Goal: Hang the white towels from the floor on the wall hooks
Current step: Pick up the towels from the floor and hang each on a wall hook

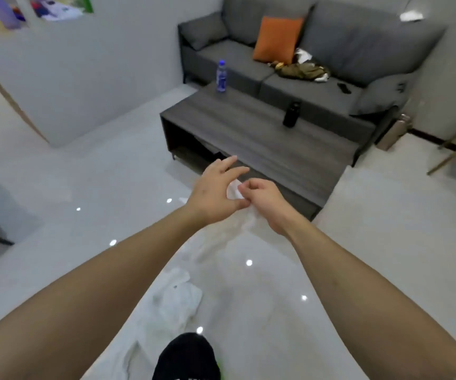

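Both my arms reach forward over the pale floor. My left hand (215, 192) and my right hand (263, 200) meet in front of me and pinch the top corner of a white towel (233, 190). The cloth hangs down blurred below the hands, hard to tell from the shiny floor. Another white towel (176, 303) lies crumpled on the floor between my forearms, close to my black shoe (187, 357). No wall hooks show in this view.
A low dark grey coffee table (262, 138) stands just beyond my hands, with a blue-capped bottle (221, 76) and a black flask (291, 114) on it. Behind it is a grey sofa (358, 48) with an orange cushion (277, 39). A grey partition wall (84, 72) rises at left.
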A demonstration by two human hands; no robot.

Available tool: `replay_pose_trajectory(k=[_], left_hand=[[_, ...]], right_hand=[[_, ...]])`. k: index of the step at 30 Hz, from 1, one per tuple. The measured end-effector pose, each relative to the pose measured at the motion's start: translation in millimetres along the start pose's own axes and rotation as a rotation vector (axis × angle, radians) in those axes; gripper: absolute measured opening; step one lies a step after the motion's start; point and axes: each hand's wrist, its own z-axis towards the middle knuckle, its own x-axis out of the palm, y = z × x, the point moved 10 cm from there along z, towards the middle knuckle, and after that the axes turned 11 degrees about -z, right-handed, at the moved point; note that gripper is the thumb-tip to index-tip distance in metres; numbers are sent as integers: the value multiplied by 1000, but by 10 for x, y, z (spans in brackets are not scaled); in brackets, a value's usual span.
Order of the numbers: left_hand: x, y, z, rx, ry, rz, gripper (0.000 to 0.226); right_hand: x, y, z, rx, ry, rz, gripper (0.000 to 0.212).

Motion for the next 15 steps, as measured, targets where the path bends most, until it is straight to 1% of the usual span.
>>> replay_pose_trajectory(k=[2,3,4,5,6,8,10,11,12,13,15], left_hand=[[209,-440,412,82,111,82,55],[335,-638,602,104,164,113,41],[476,-811,793,128,205,150,20],[605,-1005,980,161,232,160,6],[724,-1202,1170,200,236,145,13],[943,-1628,1579,287,237,102,13],[1098,-2031,1991,369,231,43,12],[1136,-2185,2221,386,215,0,12],[1142,-2286,2459,374,194,-40,12],[1136,-2374,2696,372,169,-71,12],[1103,-2488,3155,353,118,-89,12]], right_hand=[[-678,-100,-29,33,-117,37,25],[-1002,-154,-57,38,-168,51,27],[-1312,-207,-84,32,-213,42,30],[-1605,-257,-111,22,-252,4,34],[-1889,-315,-140,18,-282,-54,39],[-2431,-456,-157,40,-326,-220,42],[-2958,-632,-105,100,-355,-436,36],[-3245,-719,-80,139,-391,-522,28],[-3551,-793,-72,176,-448,-573,21],[-3854,-862,-76,210,-512,-577,20],[-4369,-958,-77,258,-610,-501,20]])
